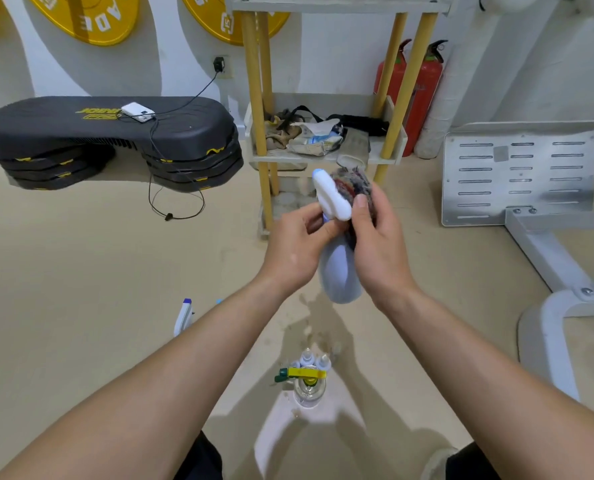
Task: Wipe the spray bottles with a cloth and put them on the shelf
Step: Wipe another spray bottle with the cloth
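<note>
Our left hand point(295, 251) grips the neck of the pale blue plastic spray bottle point(340, 271), held up between both hands. Our right hand point(382, 251) clasps a dark mottled cloth point(354, 183) against its white trigger head, before the shelf with yellow wooden posts point(323, 157). The yellow round plate point(111, 15) on the wall reads "ADE".

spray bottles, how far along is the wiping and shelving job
Done: no spray bottle shows on the shelf yet. In hand: the left hand grips the pale blue bottle while the right hand presses the cloth to its sprayer. Left: the yellow-trigger bottle and white-trigger bottle on the floor.
</note>
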The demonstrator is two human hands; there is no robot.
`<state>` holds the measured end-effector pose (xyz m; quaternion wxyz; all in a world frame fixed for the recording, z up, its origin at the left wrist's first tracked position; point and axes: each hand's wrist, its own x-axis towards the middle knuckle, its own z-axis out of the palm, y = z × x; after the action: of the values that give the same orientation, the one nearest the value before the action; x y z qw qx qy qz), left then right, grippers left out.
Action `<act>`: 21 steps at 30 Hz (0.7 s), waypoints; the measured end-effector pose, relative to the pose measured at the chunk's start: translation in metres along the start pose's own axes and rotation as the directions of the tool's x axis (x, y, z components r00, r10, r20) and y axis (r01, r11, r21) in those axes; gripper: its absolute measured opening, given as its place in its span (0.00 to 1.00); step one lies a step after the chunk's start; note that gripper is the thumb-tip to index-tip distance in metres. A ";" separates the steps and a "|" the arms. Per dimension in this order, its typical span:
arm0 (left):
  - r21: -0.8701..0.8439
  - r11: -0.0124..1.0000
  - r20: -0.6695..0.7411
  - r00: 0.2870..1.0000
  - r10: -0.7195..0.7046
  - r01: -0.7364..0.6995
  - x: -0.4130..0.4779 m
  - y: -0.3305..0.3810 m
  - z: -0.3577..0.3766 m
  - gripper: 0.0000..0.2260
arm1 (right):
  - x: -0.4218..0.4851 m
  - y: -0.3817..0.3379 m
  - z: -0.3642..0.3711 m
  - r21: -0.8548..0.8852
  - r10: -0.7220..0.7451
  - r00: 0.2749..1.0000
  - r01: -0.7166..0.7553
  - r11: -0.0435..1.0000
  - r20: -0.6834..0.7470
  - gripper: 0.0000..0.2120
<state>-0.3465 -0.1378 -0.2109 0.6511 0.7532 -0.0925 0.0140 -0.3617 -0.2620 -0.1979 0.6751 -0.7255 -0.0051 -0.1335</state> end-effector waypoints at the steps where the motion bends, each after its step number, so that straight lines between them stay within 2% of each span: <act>1: -0.046 0.999 0.002 1.000 0.013 -0.013 0.001 0.003 0.001 0.06 | -0.003 0.000 0.004 -0.021 -0.023 1.000 0.023 1.000 0.007 0.19; 5: -0.205 0.979 -0.109 0.993 -0.044 0.021 0.007 0.006 -0.007 0.10 | -0.011 0.003 0.005 -0.178 -0.110 0.993 0.114 0.977 0.032 0.17; 8: -0.243 0.968 -0.180 0.977 -0.114 0.068 0.011 0.007 -0.017 0.13 | -0.018 0.009 0.004 -0.349 -0.119 0.989 0.144 0.926 0.090 0.17; 11: -0.285 0.954 -0.250 0.953 -0.171 0.096 0.017 0.006 -0.030 0.12 | -0.023 0.013 0.002 -0.421 -0.108 0.982 0.166 0.892 0.157 0.18; 16: -0.325 0.938 -0.258 0.942 -0.214 0.124 0.018 0.004 -0.036 0.13 | -0.030 0.015 0.004 -0.354 -0.111 0.981 0.161 0.921 0.158 0.18; 21: -0.344 0.930 -0.229 0.949 -0.215 0.128 0.009 0.007 -0.016 0.09 | -0.019 0.014 0.009 -0.314 -0.100 0.981 0.148 0.938 0.165 0.23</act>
<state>-0.3375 -0.1238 -0.2003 0.7712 0.6325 0.0601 0.0409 -0.3761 -0.2510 -0.2155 0.5342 -0.8329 -0.0783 -0.1214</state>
